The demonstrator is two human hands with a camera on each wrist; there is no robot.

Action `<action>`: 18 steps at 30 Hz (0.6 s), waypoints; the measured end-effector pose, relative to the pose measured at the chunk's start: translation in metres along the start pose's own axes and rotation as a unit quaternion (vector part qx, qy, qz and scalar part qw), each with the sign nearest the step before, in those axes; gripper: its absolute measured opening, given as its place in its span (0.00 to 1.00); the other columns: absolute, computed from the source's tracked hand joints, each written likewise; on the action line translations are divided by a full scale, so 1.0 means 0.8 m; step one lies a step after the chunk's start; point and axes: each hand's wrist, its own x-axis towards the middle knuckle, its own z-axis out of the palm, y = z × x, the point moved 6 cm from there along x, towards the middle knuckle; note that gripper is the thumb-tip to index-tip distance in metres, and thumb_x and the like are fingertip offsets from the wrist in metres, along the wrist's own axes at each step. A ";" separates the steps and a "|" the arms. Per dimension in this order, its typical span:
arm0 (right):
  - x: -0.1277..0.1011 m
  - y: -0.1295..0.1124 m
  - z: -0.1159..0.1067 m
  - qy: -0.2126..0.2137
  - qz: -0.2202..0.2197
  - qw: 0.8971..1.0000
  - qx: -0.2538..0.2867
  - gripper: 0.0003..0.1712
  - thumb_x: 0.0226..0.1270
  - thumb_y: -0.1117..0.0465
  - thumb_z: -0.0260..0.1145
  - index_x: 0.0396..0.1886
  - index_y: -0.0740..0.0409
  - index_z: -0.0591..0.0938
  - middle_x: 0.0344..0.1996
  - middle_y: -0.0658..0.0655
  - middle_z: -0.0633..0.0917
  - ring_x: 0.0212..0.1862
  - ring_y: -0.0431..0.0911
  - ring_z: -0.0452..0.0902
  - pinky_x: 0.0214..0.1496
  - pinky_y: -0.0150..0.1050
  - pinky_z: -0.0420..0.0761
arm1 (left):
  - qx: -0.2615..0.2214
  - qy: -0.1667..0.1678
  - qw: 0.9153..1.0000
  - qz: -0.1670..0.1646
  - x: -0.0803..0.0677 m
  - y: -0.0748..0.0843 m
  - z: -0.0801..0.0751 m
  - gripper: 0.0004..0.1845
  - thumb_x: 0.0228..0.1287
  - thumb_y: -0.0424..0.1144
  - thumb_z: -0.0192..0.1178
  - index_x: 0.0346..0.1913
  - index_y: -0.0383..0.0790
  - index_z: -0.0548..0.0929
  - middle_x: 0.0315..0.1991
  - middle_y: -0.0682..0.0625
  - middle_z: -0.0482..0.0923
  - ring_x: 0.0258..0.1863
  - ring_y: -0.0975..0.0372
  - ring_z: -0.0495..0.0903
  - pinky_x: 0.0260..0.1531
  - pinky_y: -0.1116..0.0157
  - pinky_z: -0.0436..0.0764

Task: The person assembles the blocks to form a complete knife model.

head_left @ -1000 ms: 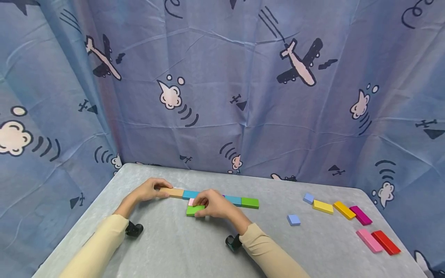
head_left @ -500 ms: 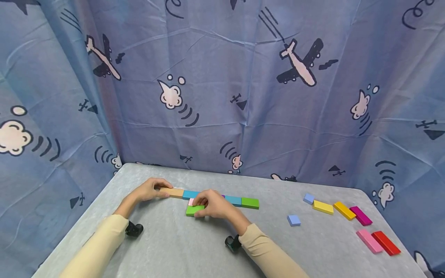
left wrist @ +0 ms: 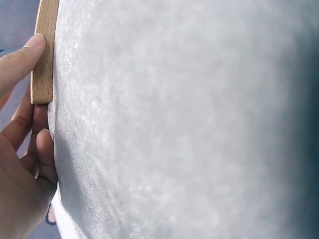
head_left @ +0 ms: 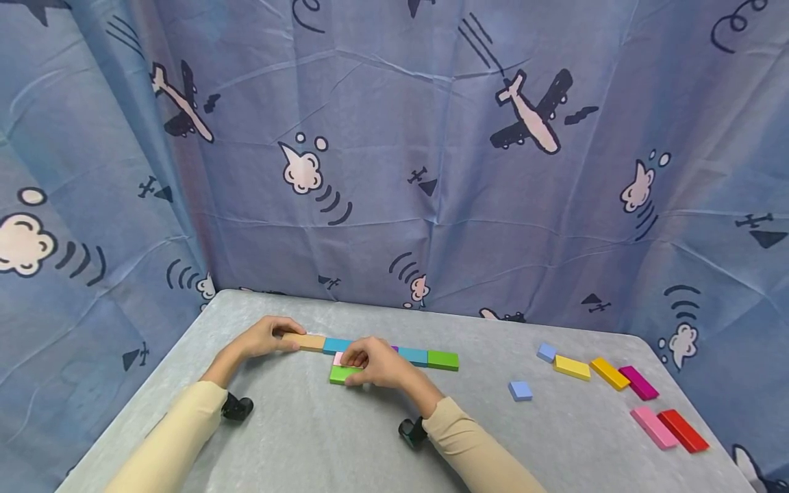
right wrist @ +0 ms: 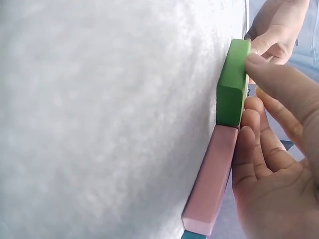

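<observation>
A person's two hands work apart over a pale grey table (head_left: 444, 438). Toward its far left corner, the left hand (head_left: 271, 335) grips the tan block (head_left: 310, 342), thumb on one side. This block is the left end of a row running along the far edge: then a blue block (head_left: 335, 345), a purple sliver (head_left: 394, 347) partly hidden, a second blue block (head_left: 414, 357) and a dark green block (head_left: 444, 361). Just in front of the row, the right hand (head_left: 379, 363) pinches a light green block (head_left: 343, 374); a pale pink block (right wrist: 212, 179) touches it and lies beside the fingertips. Toward the right edge lie seven loose blocks: two light blue, one yellow, one orange, one magenta, one pink, one red.
</observation>
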 end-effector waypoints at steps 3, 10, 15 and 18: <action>-0.001 0.001 -0.002 -0.002 -0.002 1.000 0.020 0.15 0.48 0.64 0.77 0.37 0.57 0.84 0.32 0.49 0.83 0.35 0.41 0.77 0.38 0.32 0.76 | 0.001 0.001 1.000 0.004 0.000 0.000 0.001 0.14 0.53 0.31 0.68 0.44 0.34 0.83 0.39 0.45 0.81 0.36 0.58 0.76 0.37 0.64 0.74; -0.014 0.004 -0.036 0.033 -0.030 0.997 0.066 0.13 0.51 0.68 0.74 0.38 0.65 0.83 0.32 0.60 0.83 0.35 0.50 0.77 0.38 0.39 0.77 | 0.001 -0.002 1.000 0.008 0.000 0.000 0.001 0.14 0.54 0.31 0.68 0.45 0.33 0.83 0.39 0.44 0.81 0.36 0.57 0.76 0.36 0.64 0.73; -0.043 0.005 -0.076 0.045 -0.028 0.996 0.066 0.12 0.53 0.69 0.72 0.38 0.67 0.82 0.34 0.64 0.82 0.37 0.51 0.77 0.40 0.44 0.77 | 0.008 -0.005 1.000 -0.003 0.001 -0.003 0.003 0.14 0.54 0.32 0.68 0.45 0.36 0.83 0.40 0.47 0.81 0.37 0.57 0.76 0.37 0.64 0.73; -0.064 0.025 -0.094 0.047 -0.013 0.997 0.063 0.13 0.54 0.66 0.72 0.39 0.66 0.82 0.35 0.62 0.82 0.37 0.49 0.77 0.41 0.43 0.77 | 0.006 -0.004 1.000 -0.005 0.001 -0.003 0.002 0.14 0.53 0.32 0.68 0.45 0.35 0.83 0.39 0.47 0.81 0.37 0.57 0.76 0.37 0.64 0.74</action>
